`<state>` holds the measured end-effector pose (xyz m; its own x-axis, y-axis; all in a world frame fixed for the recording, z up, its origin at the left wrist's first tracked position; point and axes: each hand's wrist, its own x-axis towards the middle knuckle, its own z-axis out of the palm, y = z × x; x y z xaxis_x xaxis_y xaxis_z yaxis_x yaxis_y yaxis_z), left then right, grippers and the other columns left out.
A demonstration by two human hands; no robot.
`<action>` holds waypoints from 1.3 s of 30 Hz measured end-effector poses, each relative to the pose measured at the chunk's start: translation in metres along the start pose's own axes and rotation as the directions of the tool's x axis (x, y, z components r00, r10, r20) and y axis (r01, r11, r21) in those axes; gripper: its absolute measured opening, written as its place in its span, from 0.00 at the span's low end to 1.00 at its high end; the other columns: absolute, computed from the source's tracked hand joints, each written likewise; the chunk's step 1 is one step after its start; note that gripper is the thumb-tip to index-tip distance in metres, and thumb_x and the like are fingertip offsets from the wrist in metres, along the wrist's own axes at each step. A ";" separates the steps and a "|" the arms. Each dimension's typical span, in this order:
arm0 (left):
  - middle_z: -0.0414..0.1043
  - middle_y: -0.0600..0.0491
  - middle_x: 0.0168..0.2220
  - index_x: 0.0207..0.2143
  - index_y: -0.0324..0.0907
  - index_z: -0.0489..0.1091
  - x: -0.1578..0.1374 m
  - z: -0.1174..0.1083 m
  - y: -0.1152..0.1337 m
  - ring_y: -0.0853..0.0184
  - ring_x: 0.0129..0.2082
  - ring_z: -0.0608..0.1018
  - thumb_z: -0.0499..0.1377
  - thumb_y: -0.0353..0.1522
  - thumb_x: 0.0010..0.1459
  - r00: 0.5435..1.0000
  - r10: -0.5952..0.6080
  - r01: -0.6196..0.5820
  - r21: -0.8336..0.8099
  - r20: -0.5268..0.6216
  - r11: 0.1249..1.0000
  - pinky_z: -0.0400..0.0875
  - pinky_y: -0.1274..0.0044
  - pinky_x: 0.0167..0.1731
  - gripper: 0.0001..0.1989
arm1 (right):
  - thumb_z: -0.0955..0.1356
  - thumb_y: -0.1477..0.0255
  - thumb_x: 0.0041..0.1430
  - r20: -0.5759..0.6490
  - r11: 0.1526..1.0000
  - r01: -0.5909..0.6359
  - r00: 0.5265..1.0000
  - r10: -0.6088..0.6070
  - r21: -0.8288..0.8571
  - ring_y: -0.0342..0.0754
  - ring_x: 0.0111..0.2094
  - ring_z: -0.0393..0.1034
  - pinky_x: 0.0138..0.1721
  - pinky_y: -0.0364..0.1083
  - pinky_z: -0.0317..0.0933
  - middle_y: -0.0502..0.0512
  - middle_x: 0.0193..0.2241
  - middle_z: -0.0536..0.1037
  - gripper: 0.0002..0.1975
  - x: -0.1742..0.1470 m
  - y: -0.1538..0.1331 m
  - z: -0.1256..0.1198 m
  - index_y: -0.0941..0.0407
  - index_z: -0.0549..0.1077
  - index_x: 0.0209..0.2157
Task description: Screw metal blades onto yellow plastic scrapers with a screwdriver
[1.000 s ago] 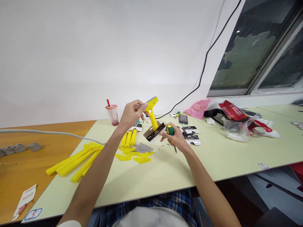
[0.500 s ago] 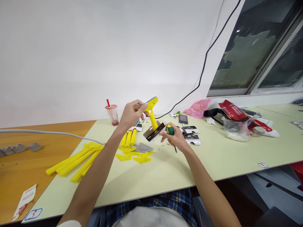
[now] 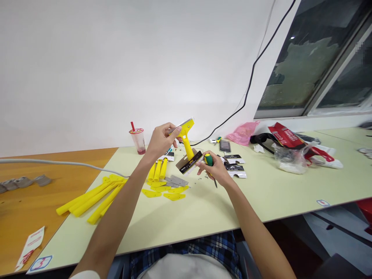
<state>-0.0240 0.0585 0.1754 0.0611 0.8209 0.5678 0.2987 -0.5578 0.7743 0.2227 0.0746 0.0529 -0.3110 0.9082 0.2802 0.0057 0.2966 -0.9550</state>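
My left hand (image 3: pixel 164 139) grips the head of a yellow scraper (image 3: pixel 186 136) with a grey metal blade edge, held up above the table. The scraper's handle points down behind a black printed packaging card (image 3: pixel 191 162). My right hand (image 3: pixel 214 167) pinches that card's right edge while its fingers also hold a screwdriver (image 3: pixel 208 159) with a green and yellow handle, shaft pointing down. Below lie several yellow plastic plates (image 3: pixel 174 197), grey metal plates (image 3: pixel 178 180) and short yellow tubes (image 3: pixel 157 170). Longer yellow handles (image 3: pixel 95 197) are beside my left forearm.
A lidded cup with a red straw (image 3: pixel 138 141) stands near the wall. Black-and-white packages (image 3: pixel 236 170) lie behind my right hand, with a phone-like device (image 3: pixel 225 146) farther back. A pink bag (image 3: pixel 243 133) and a red package (image 3: pixel 287 136) are at the right.
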 end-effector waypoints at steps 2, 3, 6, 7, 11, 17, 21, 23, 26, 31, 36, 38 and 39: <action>0.85 0.47 0.31 0.36 0.42 0.75 0.000 0.000 -0.001 0.68 0.20 0.79 0.69 0.55 0.64 1.000 0.001 -0.001 -0.001 0.001 1.000 0.70 0.76 0.21 0.25 | 0.82 0.50 0.54 -0.001 1.000 0.003 1.000 -0.003 -0.004 0.39 0.11 0.56 0.12 0.40 0.45 0.48 0.23 0.83 0.29 0.000 0.000 0.000 0.49 0.68 0.44; 0.85 0.47 0.31 0.36 0.42 0.75 0.000 0.000 -0.001 0.68 0.20 0.79 0.69 0.55 0.64 1.000 0.000 0.000 -0.002 0.002 1.000 0.70 0.76 0.21 0.25 | 0.82 0.50 0.54 -0.002 1.000 0.004 1.000 -0.004 -0.007 0.39 0.11 0.56 0.12 0.40 0.45 0.48 0.23 0.83 0.29 0.000 0.000 0.000 0.49 0.68 0.44; 0.85 0.47 0.31 0.36 0.42 0.75 0.000 0.000 0.000 0.68 0.20 0.79 0.69 0.55 0.64 1.000 -0.002 0.002 0.000 0.004 1.000 0.70 0.76 0.21 0.25 | 0.81 0.50 0.55 -0.001 1.000 0.006 1.000 -0.006 -0.009 0.39 0.11 0.55 0.12 0.40 0.45 0.48 0.23 0.83 0.29 0.000 -0.001 0.000 0.50 0.68 0.44; 0.85 0.47 0.31 0.36 0.42 0.75 0.000 0.000 0.000 0.68 0.20 0.79 0.69 0.56 0.63 1.000 -0.002 0.002 -0.001 0.004 1.000 0.70 0.76 0.21 0.25 | 0.81 0.50 0.55 -0.001 1.000 0.005 1.000 -0.005 -0.008 0.39 0.11 0.55 0.12 0.40 0.45 0.48 0.23 0.83 0.29 0.000 -0.001 0.000 0.50 0.68 0.44; 0.84 0.46 0.31 0.36 0.42 0.74 0.000 0.000 0.000 0.68 0.20 0.79 0.70 0.56 0.63 1.000 -0.004 0.004 -0.008 0.000 1.000 0.70 0.76 0.21 0.26 | 0.82 0.51 0.54 -0.008 1.000 0.001 1.000 -0.001 -0.006 0.38 0.10 0.54 0.12 0.40 0.45 0.47 0.23 0.82 0.28 -0.001 -0.002 0.001 0.50 0.68 0.43; 0.85 0.47 0.31 0.36 0.42 0.74 0.001 0.001 -0.001 0.68 0.20 0.79 0.69 0.56 0.63 1.000 -0.007 0.007 0.000 0.000 1.000 0.70 0.76 0.21 0.26 | 0.82 0.51 0.54 -0.020 1.000 -0.011 1.000 0.011 -0.008 0.37 0.11 0.52 0.12 0.40 0.45 0.47 0.24 0.82 0.29 -0.001 -0.003 0.000 0.50 0.67 0.43; 0.85 0.48 0.31 0.37 0.42 0.74 0.000 0.002 0.000 0.69 0.20 0.79 0.69 0.56 0.63 1.000 -0.022 0.022 0.002 0.003 1.000 0.70 0.77 0.21 0.26 | 0.82 0.51 0.54 -0.032 1.000 -0.001 1.000 0.001 -0.005 0.37 0.12 0.51 0.12 0.40 0.45 0.47 0.25 0.83 0.29 0.000 0.001 -0.001 0.50 0.67 0.43; 0.85 0.48 0.31 0.37 0.42 0.75 0.000 0.002 0.000 0.69 0.20 0.79 0.69 0.56 0.63 1.000 -0.020 0.020 0.001 0.005 1.000 0.70 0.77 0.21 0.26 | 0.83 0.51 0.54 -0.033 1.000 0.006 0.999 -0.006 0.001 0.37 0.12 0.52 0.12 0.40 0.45 0.47 0.25 0.83 0.29 0.001 0.004 -0.002 0.49 0.67 0.43; 0.85 0.48 0.31 0.37 0.42 0.75 0.000 0.002 0.000 0.69 0.20 0.79 0.69 0.56 0.63 1.000 -0.010 0.010 0.000 0.005 1.000 0.71 0.77 0.21 0.26 | 0.83 0.51 0.54 -0.032 1.000 0.012 0.999 -0.012 0.002 0.36 0.12 0.52 0.12 0.40 0.46 0.47 0.27 0.83 0.29 0.003 0.007 -0.003 0.49 0.67 0.42; 0.85 0.48 0.31 0.37 0.42 0.74 0.001 0.002 -0.005 0.69 0.20 0.79 0.69 0.56 0.64 1.000 -0.001 0.000 0.010 0.011 1.000 0.71 0.76 0.23 0.26 | 0.83 0.52 0.52 -0.040 1.000 0.012 0.999 -0.013 -0.018 0.37 0.13 0.54 0.12 0.40 0.46 0.42 0.26 0.78 0.29 0.005 0.008 -0.003 0.50 0.68 0.41; 0.84 0.48 0.30 0.37 0.42 0.75 0.002 0.000 -0.010 0.66 0.21 0.81 0.67 0.56 0.65 1.000 0.009 -0.008 0.052 -0.022 0.999 0.69 0.76 0.22 0.26 | 0.84 0.56 0.50 -0.034 1.000 0.018 0.999 -0.018 -0.004 0.36 0.14 0.55 0.13 0.40 0.49 0.41 0.28 0.75 0.28 0.005 0.009 -0.002 0.49 0.69 0.42; 0.84 0.48 0.30 0.36 0.42 0.74 0.003 -0.001 -0.011 0.66 0.22 0.81 0.67 0.56 0.65 0.999 0.013 -0.011 0.053 -0.041 0.999 0.67 0.76 0.21 0.26 | 0.84 0.57 0.49 -0.040 1.000 0.012 0.999 -0.012 0.013 0.36 0.15 0.55 0.13 0.40 0.49 0.42 0.29 0.76 0.28 0.005 0.010 -0.002 0.49 0.69 0.42; 0.84 0.48 0.31 0.36 0.42 0.74 0.003 -0.001 -0.012 0.66 0.22 0.81 0.67 0.56 0.65 0.999 0.016 -0.014 0.050 -0.048 0.999 0.67 0.76 0.21 0.26 | 0.84 0.57 0.49 -0.041 1.000 0.009 0.999 -0.008 0.021 0.36 0.15 0.55 0.13 0.40 0.48 0.42 0.29 0.76 0.28 0.005 0.010 -0.002 0.49 0.69 0.43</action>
<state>-0.0285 0.0673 0.1685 0.0204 0.8050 0.5929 0.3451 -0.5623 0.7515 0.2235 0.0824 0.0454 -0.2716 0.9171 0.2918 -0.0176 0.2984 -0.9543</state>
